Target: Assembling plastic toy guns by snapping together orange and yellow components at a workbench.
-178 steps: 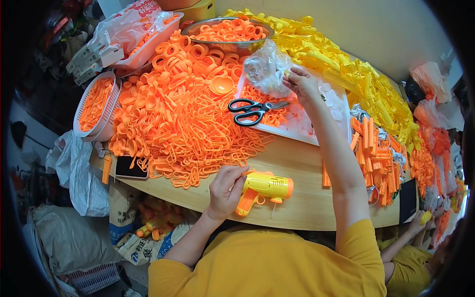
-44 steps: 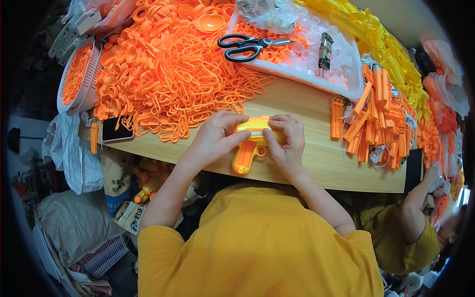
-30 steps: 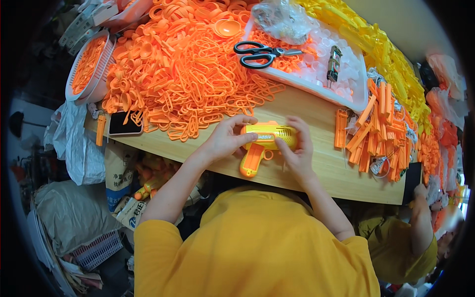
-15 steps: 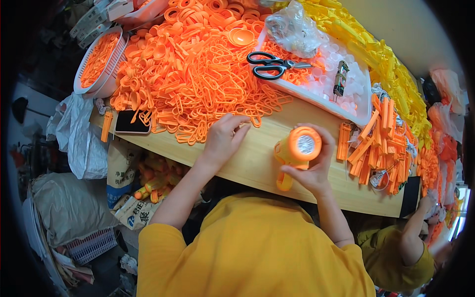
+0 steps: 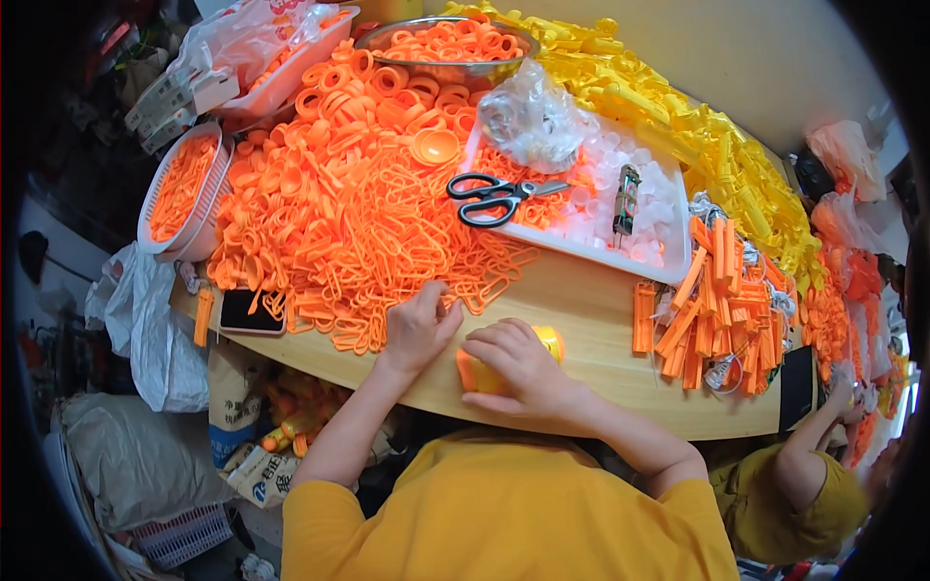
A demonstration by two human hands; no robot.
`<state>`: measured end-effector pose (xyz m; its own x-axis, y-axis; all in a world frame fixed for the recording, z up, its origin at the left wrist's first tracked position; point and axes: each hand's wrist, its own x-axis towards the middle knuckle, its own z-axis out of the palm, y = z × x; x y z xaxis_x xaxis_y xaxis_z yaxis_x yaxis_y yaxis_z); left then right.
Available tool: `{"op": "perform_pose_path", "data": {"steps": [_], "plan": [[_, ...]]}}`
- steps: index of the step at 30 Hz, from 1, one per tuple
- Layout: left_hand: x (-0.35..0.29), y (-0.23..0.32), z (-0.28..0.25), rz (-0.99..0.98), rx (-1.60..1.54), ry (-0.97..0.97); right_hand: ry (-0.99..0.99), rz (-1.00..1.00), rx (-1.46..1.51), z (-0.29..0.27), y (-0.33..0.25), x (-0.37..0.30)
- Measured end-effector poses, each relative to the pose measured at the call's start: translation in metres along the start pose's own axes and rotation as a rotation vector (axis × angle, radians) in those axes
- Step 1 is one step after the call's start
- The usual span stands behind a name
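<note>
My left hand (image 5: 415, 331) is closed at the near edge of a heap of orange plastic loops (image 5: 417, 228). Its thumb and fingers come together, and I cannot make out anything between them. Just to its right, my right hand (image 5: 523, 373) curls over a yellow and orange flashlight (image 5: 551, 341) lying on its side on the wooden table (image 5: 601, 334). The palm and fingers cover most of the flashlight, so only its two ends show. The orange head end points toward my left hand.
Black-handled scissors (image 5: 499, 198) rest across a white tray (image 5: 670, 269) of clear caps. Orange strips with silvery parts (image 5: 712, 310) are heaped at right, yellow parts (image 5: 678, 116) behind. A phone (image 5: 254, 312) lies left. A co-worker's arm (image 5: 809, 436) shows at far right.
My right hand has brought the flashlight left and laid it from upright onto its side, its grip now over the top. My left hand stays by the loops, still closed. The view has shifted.
</note>
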<state>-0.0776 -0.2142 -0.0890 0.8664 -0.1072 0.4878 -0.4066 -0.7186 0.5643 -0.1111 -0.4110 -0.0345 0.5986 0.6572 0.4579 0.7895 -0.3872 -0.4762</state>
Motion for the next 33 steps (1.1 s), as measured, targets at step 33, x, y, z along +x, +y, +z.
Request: {"op": "perform_pose_path", "data": {"steps": [33], "plan": [[-0.008,0.002,-0.024,-0.369,-0.441,0.082,0.135,0.727,-0.065,-0.117,0.243,0.157]]}}
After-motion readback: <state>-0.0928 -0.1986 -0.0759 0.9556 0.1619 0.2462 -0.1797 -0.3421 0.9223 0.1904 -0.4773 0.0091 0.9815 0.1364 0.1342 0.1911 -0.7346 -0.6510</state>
